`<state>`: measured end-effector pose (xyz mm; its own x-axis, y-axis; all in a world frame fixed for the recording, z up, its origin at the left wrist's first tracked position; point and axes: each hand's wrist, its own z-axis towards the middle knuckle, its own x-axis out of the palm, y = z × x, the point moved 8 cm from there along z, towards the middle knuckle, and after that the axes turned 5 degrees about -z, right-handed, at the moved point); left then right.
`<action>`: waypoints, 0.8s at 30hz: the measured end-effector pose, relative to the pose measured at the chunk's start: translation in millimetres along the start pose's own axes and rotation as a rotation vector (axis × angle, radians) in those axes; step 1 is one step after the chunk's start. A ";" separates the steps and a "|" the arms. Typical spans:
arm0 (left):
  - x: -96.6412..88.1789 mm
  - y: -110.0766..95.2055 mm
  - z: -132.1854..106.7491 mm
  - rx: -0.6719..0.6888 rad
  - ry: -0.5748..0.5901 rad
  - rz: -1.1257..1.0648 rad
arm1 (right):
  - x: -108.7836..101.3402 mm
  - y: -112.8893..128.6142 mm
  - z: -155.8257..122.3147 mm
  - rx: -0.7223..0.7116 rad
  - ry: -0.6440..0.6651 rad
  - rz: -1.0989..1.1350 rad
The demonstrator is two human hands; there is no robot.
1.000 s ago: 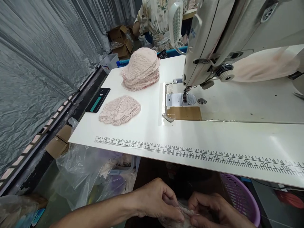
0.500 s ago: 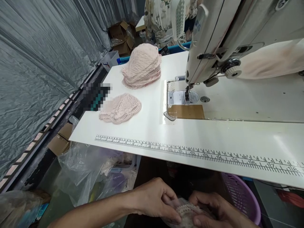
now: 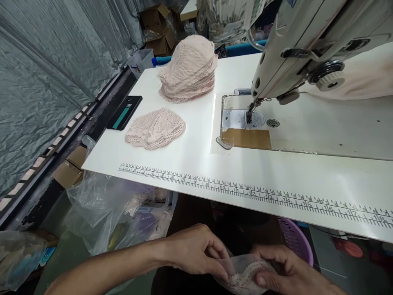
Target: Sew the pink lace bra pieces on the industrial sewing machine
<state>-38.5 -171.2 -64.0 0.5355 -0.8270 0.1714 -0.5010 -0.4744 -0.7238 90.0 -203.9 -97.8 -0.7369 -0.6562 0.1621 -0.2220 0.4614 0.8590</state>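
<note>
Over my lap, below the table's front edge, I hold a small sheer piece of fabric with a lace edge [image 3: 242, 275]. My left hand [image 3: 199, 252] pinches its left side between thumb and fingers. Its right side is gripped by my right hand [image 3: 282, 268], the thumb lying on top of the lace. A single pale pink lace cup piece [image 3: 156, 129] lies flat on the white table [image 3: 184, 164]. Behind it rises a stack of similar pale pink lace pieces [image 3: 188, 69].
A sewing machine [image 3: 285, 61] stands at the right, with pink fabric [image 3: 359, 76] behind its arm. A phone [image 3: 125, 112] lies at the table's left edge. Below are a purple basket [image 3: 296, 241] and plastic bags [image 3: 98, 213]. Boxes [image 3: 156, 28] sit at the back.
My view has shifted slightly. My hands have moved a little apart, and the sheer fabric is spread wider, showing more of its lace edge.
</note>
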 end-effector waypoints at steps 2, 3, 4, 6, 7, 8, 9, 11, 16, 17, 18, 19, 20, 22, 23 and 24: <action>1.4 -2.4 -1.4 0.001 0.012 -0.030 | 0.2 -1.2 0.8 0.007 -0.010 -0.007; 1.8 -3.3 -2.4 0.000 0.017 -0.048 | 0.3 -1.2 0.9 0.013 -0.016 -0.009; 1.7 -4.5 -3.3 0.003 0.020 -0.064 | 0.4 -0.5 0.8 0.017 -0.021 -0.013; 0.5 -6.9 -4.7 0.022 0.012 -0.069 | 1.7 2.2 0.4 0.023 -0.017 -0.008; -0.2 -7.6 -4.9 0.030 0.005 -0.055 | 2.5 4.0 0.1 0.025 -0.010 -0.002; -0.5 -7.4 -4.7 0.034 0.000 -0.030 | 3.2 5.8 -0.2 0.025 -0.004 0.003; -0.5 -6.1 -4.1 0.030 -0.005 -0.003 | 3.5 7.4 -0.5 0.024 0.000 0.007; 0.7 -1.7 -2.0 0.018 -0.008 0.029 | 3.1 9.1 -1.2 0.019 0.001 0.001; 4.0 -4.2 1.2 0.137 -0.015 -0.026 | -0.6 3.8 -3.8 0.016 -0.022 0.006; 4.0 -5.4 1.0 0.146 -0.016 -0.036 | -1.1 2.2 -4.0 0.020 -0.025 0.011; 3.8 -5.5 0.8 0.136 -0.017 -0.042 | -1.3 1.2 -4.1 0.021 -0.026 0.013; 3.4 -4.6 0.6 0.109 -0.019 -0.044 | -1.6 1.0 -3.9 0.020 -0.029 0.017; 2.8 -3.2 0.5 0.076 -0.022 -0.047 | -1.6 1.6 -3.6 0.018 -0.030 0.020; 2.6 -0.3 0.2 0.016 -0.018 -0.062 | -0.8 4.1 -3.0 0.016 -0.027 0.027; 2.8 0.4 0.2 -0.001 -0.015 -0.077 | -0.7 5.8 -2.9 0.017 -0.034 0.033; 3.1 1.0 0.1 -0.012 -0.011 -0.097 | -1.0 7.8 -3.0 0.018 -0.048 0.040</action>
<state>-37.2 -174.2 -64.3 0.5891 -0.7737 0.2330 -0.4544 -0.5556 -0.6963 90.9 -201.5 -89.8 -0.7753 -0.6076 0.1722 -0.2025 0.4975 0.8435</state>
